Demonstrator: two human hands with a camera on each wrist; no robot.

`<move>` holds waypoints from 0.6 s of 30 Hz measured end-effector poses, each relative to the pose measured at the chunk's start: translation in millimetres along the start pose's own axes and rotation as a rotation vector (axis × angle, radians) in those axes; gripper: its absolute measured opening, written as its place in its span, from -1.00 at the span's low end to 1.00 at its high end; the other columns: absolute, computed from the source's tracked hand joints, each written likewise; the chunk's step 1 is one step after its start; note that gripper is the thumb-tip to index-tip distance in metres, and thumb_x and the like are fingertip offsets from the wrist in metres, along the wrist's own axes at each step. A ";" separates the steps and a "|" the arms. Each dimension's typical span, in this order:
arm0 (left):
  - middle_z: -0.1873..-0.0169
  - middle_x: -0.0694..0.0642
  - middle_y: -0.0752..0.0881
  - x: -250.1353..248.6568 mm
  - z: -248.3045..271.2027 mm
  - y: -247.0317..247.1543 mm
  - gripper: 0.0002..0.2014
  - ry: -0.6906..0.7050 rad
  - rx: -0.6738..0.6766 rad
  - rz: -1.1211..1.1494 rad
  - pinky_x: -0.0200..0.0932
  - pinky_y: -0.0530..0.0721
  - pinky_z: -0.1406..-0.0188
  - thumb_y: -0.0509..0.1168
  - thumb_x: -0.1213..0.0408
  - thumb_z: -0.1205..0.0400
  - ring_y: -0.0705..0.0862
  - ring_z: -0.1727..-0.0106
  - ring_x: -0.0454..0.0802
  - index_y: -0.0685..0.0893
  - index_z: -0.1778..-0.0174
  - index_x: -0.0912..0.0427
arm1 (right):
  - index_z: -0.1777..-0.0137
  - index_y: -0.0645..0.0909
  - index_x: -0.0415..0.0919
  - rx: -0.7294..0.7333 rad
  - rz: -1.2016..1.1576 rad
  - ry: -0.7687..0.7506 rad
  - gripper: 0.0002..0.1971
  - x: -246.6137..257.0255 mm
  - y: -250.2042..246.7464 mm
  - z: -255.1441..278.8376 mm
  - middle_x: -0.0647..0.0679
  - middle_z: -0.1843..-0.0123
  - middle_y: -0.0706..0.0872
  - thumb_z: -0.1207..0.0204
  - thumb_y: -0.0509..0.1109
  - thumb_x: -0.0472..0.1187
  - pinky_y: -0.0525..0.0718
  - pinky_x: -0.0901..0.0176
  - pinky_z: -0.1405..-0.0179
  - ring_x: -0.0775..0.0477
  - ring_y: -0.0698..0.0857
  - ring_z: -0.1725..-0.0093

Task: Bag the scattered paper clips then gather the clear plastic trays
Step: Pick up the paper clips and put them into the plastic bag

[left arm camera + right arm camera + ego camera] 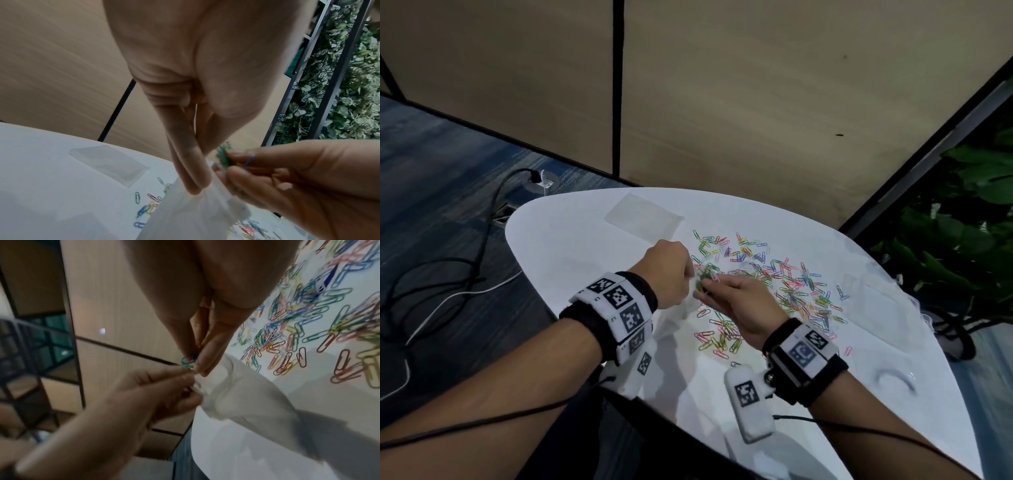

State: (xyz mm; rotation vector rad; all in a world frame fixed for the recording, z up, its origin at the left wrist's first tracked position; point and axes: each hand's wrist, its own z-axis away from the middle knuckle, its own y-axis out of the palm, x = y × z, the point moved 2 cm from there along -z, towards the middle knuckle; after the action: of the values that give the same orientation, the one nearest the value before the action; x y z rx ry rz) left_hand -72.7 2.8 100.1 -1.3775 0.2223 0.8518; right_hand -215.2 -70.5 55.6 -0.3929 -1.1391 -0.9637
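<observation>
Our left hand point(667, 270) pinches the mouth of a clear thin plastic bag point(236, 391), our right hand point(743, 308) pinches coloured wire paper clips point(188, 361) there (wristband markers unreadable), loose multicoloured clips point(798, 291) scattered over the white rounded table point(571, 240), clear rectangular plastic tray point(643, 215) beyond.

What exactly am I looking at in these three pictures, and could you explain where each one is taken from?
There is no machine here: a person works with two bare hands, wearing marker-covered wristbands. The wide picture comes from a camera on the head; the other two come from cameras on each wrist, looking along the fingers. On the white table lie scattered coloured paper clips and a clear plastic tray at the far side. The left hand pinches the mouth of a clear plastic bag. The right hand pinches a small bunch of clips, mostly green, right at that opening.
</observation>
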 end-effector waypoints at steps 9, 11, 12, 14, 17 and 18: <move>0.26 0.17 0.82 -4.9 0.3 9.6 -0.78 0.077 -0.013 0.076 -0.09 0.79 0.06 0.31 0.44 -0.58 0.80 0.18 0.12 0.88 0.08 0.21 | 0.28 0.82 -0.12 -0.067 0.538 -0.149 -0.82 -11.1 12.2 -12.8 -0.31 0.27 0.82 -0.20 0.42 -0.34 0.78 -0.22 0.03 -0.17 0.76 0.28; 0.25 0.18 0.83 -4.2 -0.8 9.7 -0.77 0.090 -0.018 0.075 -0.09 0.80 0.13 0.29 0.45 -0.58 0.82 0.24 0.10 0.89 0.10 0.23 | 0.37 0.78 -0.07 -0.096 0.661 -0.200 -0.85 -6.1 7.9 -17.2 -0.15 0.42 0.78 -0.27 0.46 -0.34 0.79 -0.01 0.26 -0.02 0.69 0.42; 0.25 0.18 0.83 -2.9 -1.5 9.3 -0.77 0.085 -0.019 0.080 -0.12 0.80 0.18 0.28 0.46 -0.59 0.83 0.28 0.08 0.88 0.12 0.23 | 0.42 0.75 -0.02 -0.112 0.726 -0.224 -0.81 -4.1 6.7 -18.8 -0.05 0.48 0.74 -0.31 0.48 -0.33 0.71 0.13 0.37 0.04 0.64 0.47; 0.26 0.16 0.82 0.5 -2.8 8.3 -0.76 0.075 -0.023 0.076 -0.20 0.77 0.25 0.28 0.47 -0.60 0.83 0.35 0.03 0.87 0.13 0.21 | 0.51 0.66 0.01 -0.130 0.846 -0.280 -0.76 -3.1 6.9 -20.6 0.05 0.56 0.63 -0.33 0.50 -0.28 0.50 0.32 0.48 0.12 0.52 0.53; 0.25 0.16 0.84 3.1 -2.8 7.1 -0.76 0.066 -0.027 0.075 -0.16 0.80 0.18 0.29 0.47 -0.62 0.84 0.34 0.02 0.88 0.09 0.21 | 0.40 0.74 -0.18 -0.119 0.914 -0.341 -0.86 -5.4 11.9 -20.0 -0.13 0.50 0.67 -0.36 0.49 -0.21 0.43 0.29 0.49 0.08 0.47 0.49; 0.26 0.16 0.84 3.0 -2.6 6.8 -0.76 0.065 -0.025 0.073 -0.14 0.81 0.14 0.29 0.48 -0.61 0.84 0.33 0.02 0.89 0.09 0.22 | 0.38 0.74 -0.24 -0.118 0.922 -0.363 -0.85 -5.9 13.2 -20.1 -0.20 0.49 0.67 -0.37 0.48 -0.22 0.42 0.28 0.49 0.06 0.45 0.49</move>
State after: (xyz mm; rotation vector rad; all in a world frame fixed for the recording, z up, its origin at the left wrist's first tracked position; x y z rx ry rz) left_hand -74.1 1.3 92.5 -1.4290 0.3139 0.8734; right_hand -193.3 -74.6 44.7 -1.1040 -1.0460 -0.1405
